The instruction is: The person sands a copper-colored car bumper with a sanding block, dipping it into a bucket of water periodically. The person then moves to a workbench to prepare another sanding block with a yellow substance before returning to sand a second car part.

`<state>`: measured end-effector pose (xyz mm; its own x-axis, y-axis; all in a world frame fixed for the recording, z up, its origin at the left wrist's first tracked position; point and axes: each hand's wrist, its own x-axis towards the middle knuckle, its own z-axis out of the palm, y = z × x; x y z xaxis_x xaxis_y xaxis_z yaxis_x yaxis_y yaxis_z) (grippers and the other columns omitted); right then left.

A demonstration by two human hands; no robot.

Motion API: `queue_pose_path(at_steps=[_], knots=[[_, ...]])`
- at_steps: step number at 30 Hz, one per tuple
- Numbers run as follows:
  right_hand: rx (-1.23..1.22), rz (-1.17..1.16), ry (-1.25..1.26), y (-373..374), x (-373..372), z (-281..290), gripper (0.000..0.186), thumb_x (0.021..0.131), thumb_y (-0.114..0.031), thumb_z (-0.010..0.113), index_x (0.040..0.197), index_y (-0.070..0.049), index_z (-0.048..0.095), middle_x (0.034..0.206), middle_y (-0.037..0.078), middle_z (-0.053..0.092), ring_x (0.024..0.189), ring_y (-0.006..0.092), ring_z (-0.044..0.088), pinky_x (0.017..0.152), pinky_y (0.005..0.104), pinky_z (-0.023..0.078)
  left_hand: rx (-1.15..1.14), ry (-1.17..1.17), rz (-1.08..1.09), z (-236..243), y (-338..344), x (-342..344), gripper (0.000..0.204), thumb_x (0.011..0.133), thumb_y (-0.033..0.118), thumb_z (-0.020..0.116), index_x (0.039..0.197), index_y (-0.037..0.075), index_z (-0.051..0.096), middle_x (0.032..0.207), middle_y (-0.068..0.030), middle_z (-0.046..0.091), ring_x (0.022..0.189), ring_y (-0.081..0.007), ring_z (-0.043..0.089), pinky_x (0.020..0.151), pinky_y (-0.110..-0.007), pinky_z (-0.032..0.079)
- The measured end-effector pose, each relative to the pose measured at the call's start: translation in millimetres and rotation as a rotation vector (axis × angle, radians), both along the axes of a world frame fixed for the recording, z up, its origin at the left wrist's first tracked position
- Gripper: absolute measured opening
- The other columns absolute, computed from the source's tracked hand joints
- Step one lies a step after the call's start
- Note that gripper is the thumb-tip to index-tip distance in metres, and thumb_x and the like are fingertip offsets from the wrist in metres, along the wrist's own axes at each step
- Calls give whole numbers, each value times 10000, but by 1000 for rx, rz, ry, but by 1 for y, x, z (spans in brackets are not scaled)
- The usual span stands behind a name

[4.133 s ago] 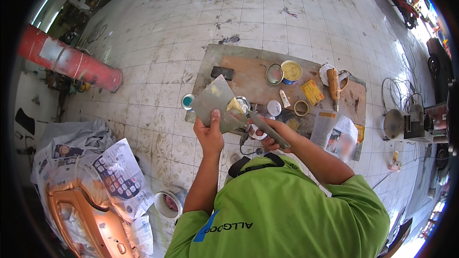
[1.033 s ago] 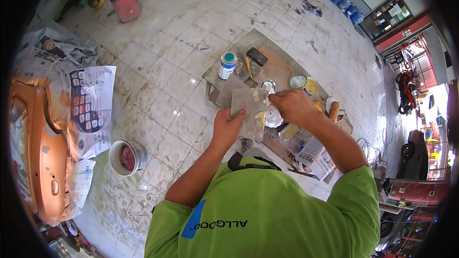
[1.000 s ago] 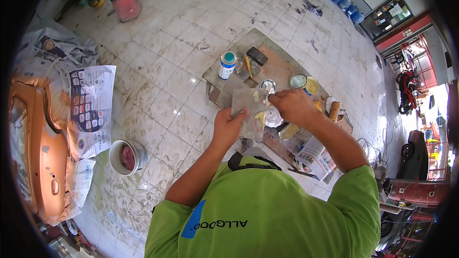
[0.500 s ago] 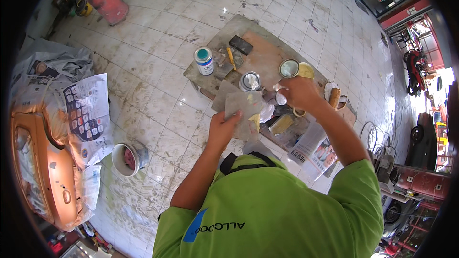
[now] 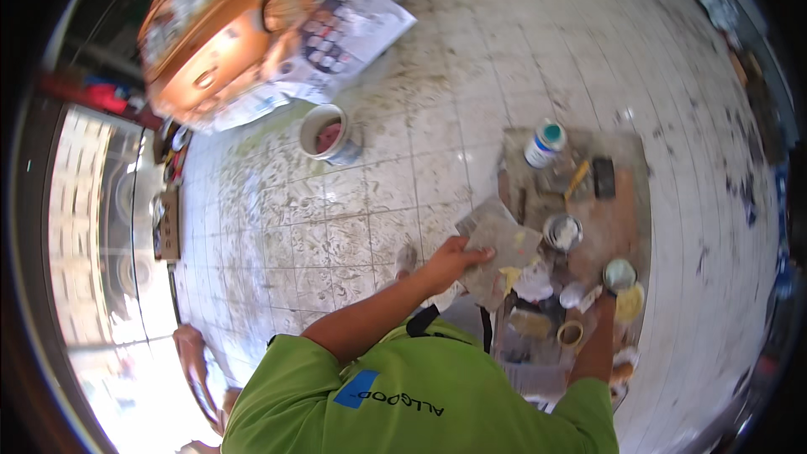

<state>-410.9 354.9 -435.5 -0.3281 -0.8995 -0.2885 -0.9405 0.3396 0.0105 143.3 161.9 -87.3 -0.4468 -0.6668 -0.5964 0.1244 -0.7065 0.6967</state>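
My left hand [image 5: 461, 259] grips a flat grey mixing board [image 5: 506, 245] by its near-left edge, thumb on top. Yellowish smears mark the board. My right hand [image 5: 603, 309] is closed beside an open tin of pale paste [image 5: 620, 274]; a small white piece [image 5: 590, 298] sticks out at its fingers, too blurred to name. Left of it lies a white rounded thing [image 5: 572, 294]. Another open tin [image 5: 562, 232] with whitish content stands near the board's right edge. A yellow-topped tin [image 5: 630, 303] stands just right of my right hand.
The low worktable [image 5: 626, 164] carries a teal-capped can [image 5: 545, 145], a yellow-handled tool [image 5: 577, 178], a black box-like object [image 5: 603, 177], a tape roll [image 5: 570, 335] and crumpled white material [image 5: 533, 282]. A bucket [image 5: 324, 134] stands on the tiled floor, near an orange car panel [image 5: 210, 50] with paper sheeting.
My view has swung left, so the worktable appears further right and turned. My right hand has moved down beside the pale-paste tin. My left hand still holds the mixing board.
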Motion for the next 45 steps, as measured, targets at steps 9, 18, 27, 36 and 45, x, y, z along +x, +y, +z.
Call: queue_pose_path(at_steps=[9, 18, 27, 36, 45], knots=[[-634, -171, -327, -140, 68, 209, 427, 961, -357, 653, 782, 28, 694, 678, 158, 679, 583, 277, 633, 587, 440, 496, -42, 164, 472, 42, 77, 144, 364, 955, 153, 725, 1237, -65, 649, 1132, -135, 735, 992, -220, 729, 909, -376, 595], [-31, 534, -1223, -162, 571, 174, 510, 997, -361, 675, 1353, -30, 522, 1218, 154, 676, 895, 178, 666, 678, 346, 523, -114, 434, 1044, 46, 243, 358, 324, 957, 114, 697, 1232, -51, 652, 1136, -156, 740, 990, -258, 746, 878, -424, 622], [1049, 530, -356, -131, 708, 133, 764, 908, -85, 738, 1546, -139, 321, 1312, 193, 543, 1054, 236, 629, 799, 386, 554, -225, 354, 1776, 34, 427, 496, 266, 938, 164, 737, 1153, 17, 684, 1077, -94, 741, 946, -203, 735, 836, -391, 604], [1164, 911, -717, -80, 1012, 172, 616, 908, -14, 666, 1458, -133, 415, 1199, 112, 616, 930, 190, 658, 729, 320, 553, -268, 452, 2068, 24, 483, 548, 279, 940, 182, 735, 1159, 24, 663, 1055, -84, 724, 936, -210, 724, 852, -417, 604], [1793, 1579, -1305, 71, 1279, 307, 874, 987, -453, 672, 1619, -81, 196, 1551, 161, 424, 1399, 302, 473, 1134, 455, 414, -318, 370, 2214, 48, 476, 672, 287, 949, 208, 722, 1147, 8, 664, 1035, -97, 731, 900, -217, 736, 813, -396, 608]])
